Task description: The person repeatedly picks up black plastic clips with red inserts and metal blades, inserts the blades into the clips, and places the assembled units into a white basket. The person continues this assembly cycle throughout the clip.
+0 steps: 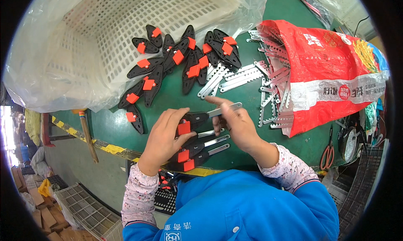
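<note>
We saw a black clamp body with an orange tab (189,122) held at the near edge of the green table (113,127), a notched metal bar (224,111) sticking out of it to the right. Left hand (164,138) gripped the clamp body, fingers curled around it. Right hand (237,125) pinched the bar, forefinger stretched along it. Just below lay three finished clamps with bars (197,150), stacked side by side. Further out, loose black-and-orange clamp bodies (180,58) were spread near a white plastic basket (126,22) wrapped in clear film. Loose metal bars (235,79) spilled from a red sack (323,73) on the right. Orange-handled scissors (327,150) lay at far right.
</note>
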{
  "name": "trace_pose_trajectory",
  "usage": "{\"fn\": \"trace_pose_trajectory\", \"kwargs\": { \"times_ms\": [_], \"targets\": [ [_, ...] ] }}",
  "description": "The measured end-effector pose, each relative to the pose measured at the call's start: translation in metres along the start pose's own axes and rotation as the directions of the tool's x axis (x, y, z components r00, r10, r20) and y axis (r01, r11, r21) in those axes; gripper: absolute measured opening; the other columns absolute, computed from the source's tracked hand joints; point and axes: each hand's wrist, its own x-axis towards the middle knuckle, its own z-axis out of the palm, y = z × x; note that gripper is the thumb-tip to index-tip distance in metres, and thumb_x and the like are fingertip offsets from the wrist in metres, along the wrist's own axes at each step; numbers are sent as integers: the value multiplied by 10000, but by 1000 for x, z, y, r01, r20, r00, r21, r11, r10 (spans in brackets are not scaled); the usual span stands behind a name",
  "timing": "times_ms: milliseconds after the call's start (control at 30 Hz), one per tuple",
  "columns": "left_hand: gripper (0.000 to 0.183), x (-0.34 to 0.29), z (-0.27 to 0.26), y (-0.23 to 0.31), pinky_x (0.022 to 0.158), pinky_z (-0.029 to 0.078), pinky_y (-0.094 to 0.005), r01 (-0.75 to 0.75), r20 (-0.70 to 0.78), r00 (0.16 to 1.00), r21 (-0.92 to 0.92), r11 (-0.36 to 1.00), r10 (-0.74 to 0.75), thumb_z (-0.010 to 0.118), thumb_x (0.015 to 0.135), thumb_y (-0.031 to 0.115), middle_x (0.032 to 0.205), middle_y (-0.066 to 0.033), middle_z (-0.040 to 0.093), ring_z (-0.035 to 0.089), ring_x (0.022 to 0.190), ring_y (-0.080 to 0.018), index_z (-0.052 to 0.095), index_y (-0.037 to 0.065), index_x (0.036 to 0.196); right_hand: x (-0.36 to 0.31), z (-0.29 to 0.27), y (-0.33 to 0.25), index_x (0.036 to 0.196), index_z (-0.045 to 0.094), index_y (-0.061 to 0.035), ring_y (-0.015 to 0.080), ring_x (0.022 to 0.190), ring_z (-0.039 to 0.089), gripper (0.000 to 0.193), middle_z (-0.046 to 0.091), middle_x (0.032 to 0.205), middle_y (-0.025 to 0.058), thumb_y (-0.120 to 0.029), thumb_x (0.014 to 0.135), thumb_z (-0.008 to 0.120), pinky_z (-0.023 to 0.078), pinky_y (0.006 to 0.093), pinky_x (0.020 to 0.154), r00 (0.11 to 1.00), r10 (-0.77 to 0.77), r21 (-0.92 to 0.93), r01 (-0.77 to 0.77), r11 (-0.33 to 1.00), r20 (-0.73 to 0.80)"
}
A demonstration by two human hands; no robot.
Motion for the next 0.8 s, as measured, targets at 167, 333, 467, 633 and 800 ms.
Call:
{"fn": "trace_pose_trajectory", "kwargs": {
  "times_ms": [167, 333, 467, 633, 800],
  "targets": [
    [543, 3, -3, -9, 974, 514, -429, 88, 74, 993, 55, 995, -92, 847, 812, 122, 1181, -172, 627, 616, 1095, -384, 619, 6, 1291, 24, -3, -1, 1452, 555, 50, 127, 821, 600, 582, 631, 944, 44, -404, 1173, 320, 526, 299, 739, 983, -184, -205, 185, 961, 22],
    [482, -5, -18, -22, 1049, 460, -466, 122, 252, 956, 131, 984, -152, 822, 845, 168, 1246, -157, 595, 543, 1190, -367, 661, 8, 1270, 89, -20, -9, 1235, 704, -88, 264, 970, 625, 314, 660, 1114, 91, -104, 923, 670, 509, 368, 831, 644, -627, -885, 431, -177, 439],
    [414, 0, -26, -25, 1005, 501, -433, 91, 343, 930, 140, 986, -134, 816, 854, 211, 1261, -173, 606, 595, 1118, -373, 725, -4, 1196, 119, -7, -9, 1154, 715, -76, 250, 1035, 601, 357, 643, 1112, 64, -117, 801, 687, 510, 386, 851, 591, -462, -750, 527, -399, 661],
    [813, 13, -11, -18, 1067, 482, -470, 164, -133, 981, 196, 967, -140, 867, 780, 47, 1379, -222, 560, 571, 1253, -425, 473, -16, 1488, 112, 13, 3, 1057, 695, -41, 285, 910, 614, 266, 602, 983, 93, -131, 810, 737, 535, 388, 757, 490, -674, -695, 717, -48, 552],
    [839, 10, -1, -16, 855, 578, -443, 144, -23, 989, -36, 989, -145, 802, 826, -37, 1264, -207, 615, 695, 1028, -378, 387, 48, 1550, 51, 19, -10, 1110, 688, -25, 355, 938, 691, 265, 659, 999, 143, -134, 891, 790, 568, 421, 787, 830, -479, -570, 549, 611, 285]
  ]
}}
